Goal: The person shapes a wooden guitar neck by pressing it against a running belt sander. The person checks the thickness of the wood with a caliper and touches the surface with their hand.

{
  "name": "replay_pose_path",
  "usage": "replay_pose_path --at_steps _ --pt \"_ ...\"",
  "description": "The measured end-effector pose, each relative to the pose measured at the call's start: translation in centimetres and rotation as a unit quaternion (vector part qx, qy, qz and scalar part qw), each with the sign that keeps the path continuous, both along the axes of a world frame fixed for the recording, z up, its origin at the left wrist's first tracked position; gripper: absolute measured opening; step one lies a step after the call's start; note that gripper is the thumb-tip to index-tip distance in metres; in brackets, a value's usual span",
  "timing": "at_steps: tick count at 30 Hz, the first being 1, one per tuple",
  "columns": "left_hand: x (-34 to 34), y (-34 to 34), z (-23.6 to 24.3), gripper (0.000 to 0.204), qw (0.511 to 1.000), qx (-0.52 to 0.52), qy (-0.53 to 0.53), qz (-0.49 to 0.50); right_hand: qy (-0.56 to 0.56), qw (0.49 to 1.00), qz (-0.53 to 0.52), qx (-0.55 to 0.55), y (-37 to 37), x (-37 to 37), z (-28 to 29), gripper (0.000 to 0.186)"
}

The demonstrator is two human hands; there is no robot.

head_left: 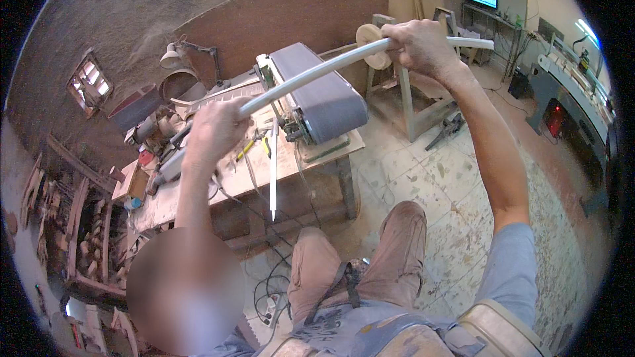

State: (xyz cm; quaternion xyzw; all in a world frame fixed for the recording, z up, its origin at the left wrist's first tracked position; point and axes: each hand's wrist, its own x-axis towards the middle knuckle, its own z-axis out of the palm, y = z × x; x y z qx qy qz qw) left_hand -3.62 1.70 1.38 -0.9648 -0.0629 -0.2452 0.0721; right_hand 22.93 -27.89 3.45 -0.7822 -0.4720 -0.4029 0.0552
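A long pale strip or tube (317,74) stretches across the view, bowed slightly, in both my hands. My left hand (215,133) is closed around its left part, over the workbench; the fingers are somewhat blurred. Further right and higher up, my right hand (423,47) grips it, and a short end sticks out past the fist. Behind and below the strip stands a belt sander (321,96) with a grey belt. The strip passes in front of the sander, and I cannot tell whether they touch.
The wooden workbench (251,175) carries yellow-handled pliers (245,148), a thin white strip (273,182) overhanging its edge and a desk lamp (170,58). A wooden stand with a round disc (374,46) is beyond. Cables and a power strip (270,311) lie below. Rightward stands a long machine (575,89).
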Motion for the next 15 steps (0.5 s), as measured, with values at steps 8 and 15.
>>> replay_pose_path --at_steps 8,15 --pt "5.9 7.2 -2.8 0.049 0.998 0.015 0.011 0.059 0.054 0.993 -0.098 0.034 1.1 11.1 -6.4 0.024" --pt "9.8 6.2 -3.2 0.056 0.999 0.005 -0.015 0.046 0.096 0.988 -0.107 0.056 0.6 16.6 -8.5 0.027"
